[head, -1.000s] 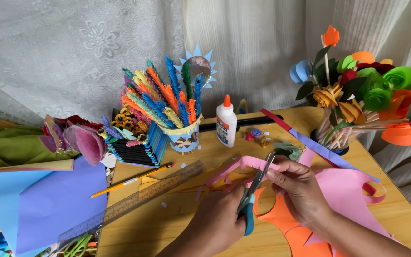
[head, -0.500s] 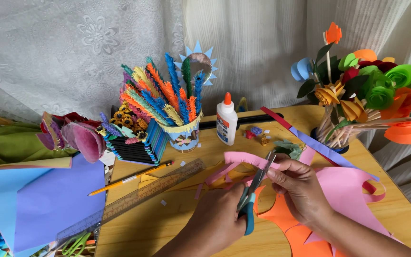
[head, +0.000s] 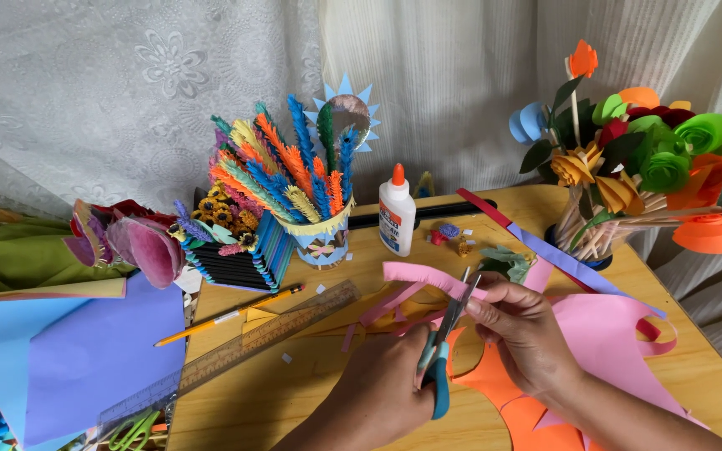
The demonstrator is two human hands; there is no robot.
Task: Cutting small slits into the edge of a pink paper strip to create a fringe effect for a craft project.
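Observation:
My left hand [head: 386,388] grips blue-handled scissors [head: 439,367], blades pointing up and away from me. My right hand [head: 528,330] pinches the end of a pink paper strip [head: 415,276] right at the blades. The strip arches to the left above the wooden table [head: 311,392]. Under my right hand lie a large pink sheet [head: 612,334] and an orange cut sheet [head: 495,380]. Small pink scraps lie near the strip.
A white glue bottle [head: 397,213] stands behind the hands. Left of them lie a clear ruler [head: 269,334] and a yellow pencil [head: 231,316]. A cup of fringed paper stems [head: 319,238], a paper-flower bouquet [head: 628,159] and purple and blue sheets [head: 94,351] ring the table.
The scissors have shifted slightly along the pink strip, and both hands sit a little lower in view. Nothing was picked up or let go.

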